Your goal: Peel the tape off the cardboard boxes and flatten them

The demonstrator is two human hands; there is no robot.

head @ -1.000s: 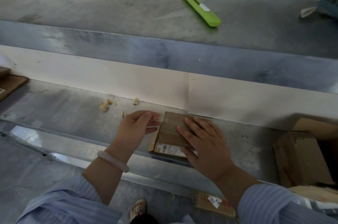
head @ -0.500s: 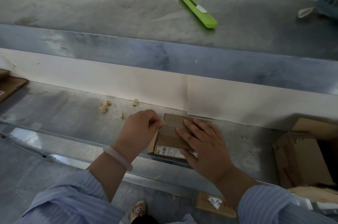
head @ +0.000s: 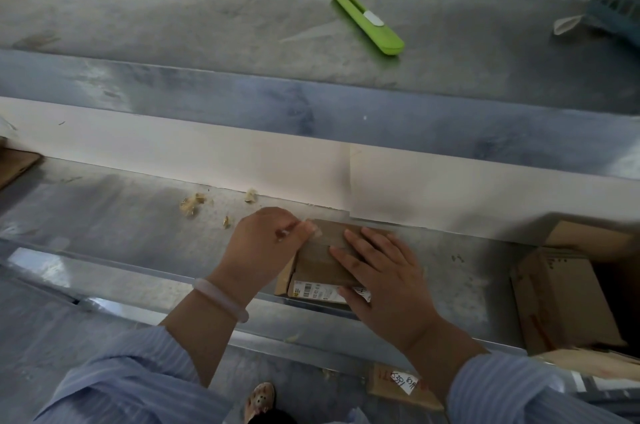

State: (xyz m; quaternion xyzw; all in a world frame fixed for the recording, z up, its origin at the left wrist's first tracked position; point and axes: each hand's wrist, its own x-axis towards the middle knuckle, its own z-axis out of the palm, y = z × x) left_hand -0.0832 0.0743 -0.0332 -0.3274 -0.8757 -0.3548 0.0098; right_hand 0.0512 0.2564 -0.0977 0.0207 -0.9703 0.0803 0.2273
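Observation:
A small brown cardboard box [head: 320, 262] with a white barcode label lies flat on the lower metal shelf [head: 121, 226]. My right hand [head: 384, 280] rests palm down on its top, fingers spread, holding it still. At the box's upper left corner, my left hand [head: 263, 245] pinches the end of a clear strip of tape [head: 313, 229] between thumb and fingers. A pale bangle sits on my left wrist.
A green utility knife [head: 369, 21] lies on the upper metal shelf. Larger cardboard boxes [head: 561, 299] stand at the right of the lower shelf, flat cardboard [head: 17, 165] at the left edge. Small paper scraps [head: 192, 203] lie left of my hands. A labelled box [head: 401, 385] lies on the floor.
My left hand has closed from open fingers into a pinch on the tape at the box's corner. My right hand has stayed pressed on the box.

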